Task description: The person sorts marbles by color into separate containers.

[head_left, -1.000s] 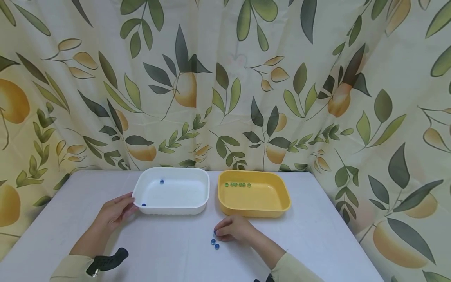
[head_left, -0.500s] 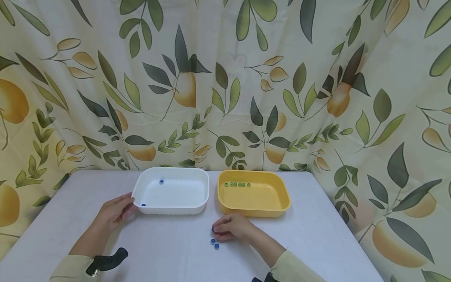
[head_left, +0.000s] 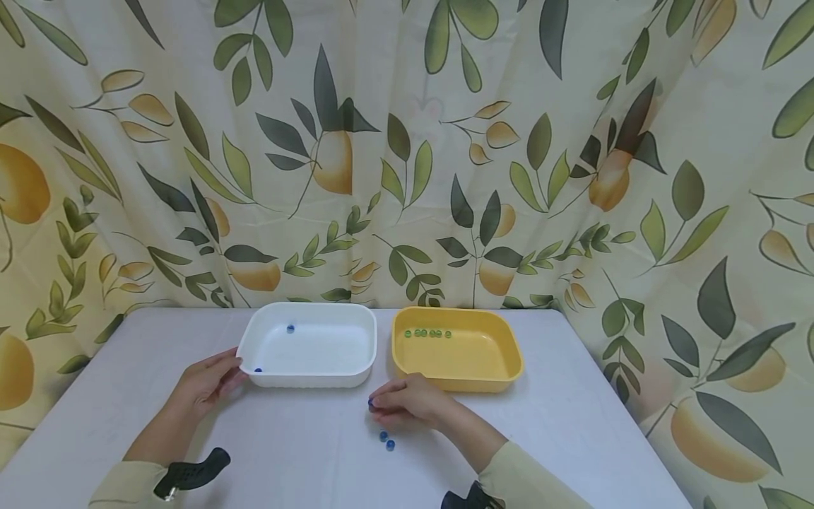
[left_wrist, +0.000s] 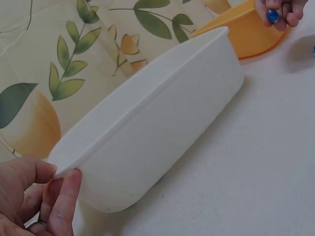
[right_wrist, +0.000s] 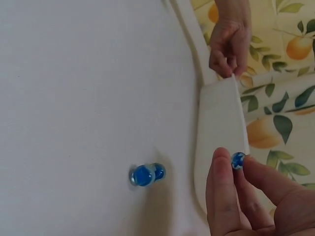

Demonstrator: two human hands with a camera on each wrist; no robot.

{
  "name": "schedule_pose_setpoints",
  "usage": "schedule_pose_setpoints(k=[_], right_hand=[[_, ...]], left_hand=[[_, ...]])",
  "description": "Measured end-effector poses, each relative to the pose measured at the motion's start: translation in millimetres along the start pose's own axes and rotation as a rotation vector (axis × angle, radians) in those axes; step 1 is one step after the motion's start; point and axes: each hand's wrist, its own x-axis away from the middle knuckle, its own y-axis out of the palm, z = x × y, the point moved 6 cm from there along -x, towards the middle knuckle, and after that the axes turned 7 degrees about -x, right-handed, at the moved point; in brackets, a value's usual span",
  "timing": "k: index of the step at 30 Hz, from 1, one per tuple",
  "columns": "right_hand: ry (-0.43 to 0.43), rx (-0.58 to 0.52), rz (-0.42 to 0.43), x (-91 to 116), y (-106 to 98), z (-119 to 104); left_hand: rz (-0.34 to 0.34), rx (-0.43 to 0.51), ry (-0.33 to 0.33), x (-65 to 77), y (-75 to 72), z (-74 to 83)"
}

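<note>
My right hand [head_left: 410, 403] pinches a blue marble [right_wrist: 238, 160] between thumb and fingertips, lifted above the cloth in front of the yellow tray [head_left: 458, 384]. Two more blue marbles [right_wrist: 144, 175] lie close together on the table below that hand. With thumb and fingers my left hand [head_left: 206, 385] grips the rim at the left end of the white tray [left_wrist: 147, 142]. Inside the white tray are two blue marbles, one near the back [head_left: 290, 329] and one at the front left corner, partly hidden by the wall. A row of several green marbles [head_left: 423, 333] sits in the yellow tray.
The two trays stand side by side at the back of the table, which has a white cloth [head_left: 286, 452]. Behind them hangs a curtain [head_left: 407, 177] printed with leaves and fruit. Black straps [head_left: 191, 474] circle both wrists.
My right hand has lifted the blue marble off the cloth, moving up and left, away from the two marbles left lying there. The left hand stays on the white tray's rim.
</note>
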Motion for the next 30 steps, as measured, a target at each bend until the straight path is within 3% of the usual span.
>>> schedule_pose_setpoints(k=[9,17,30], right_hand=[[-0.020,-0.031,0.020,-6.5,9.6,-15.5],[-0.042,-0.145,0.039,-16.8,12.8,-28.9],[-0.003,-0.247,0.094,-32.7,13.8,-37.9]], left_hand=[[0.000,0.013,-0.005,0.3,-0.1,-0.4],[0.014,0.006,-0.010,-0.6,-1.1,-1.1],[0.006,0.014,-0.008,-1.2,-1.0,-1.5]])
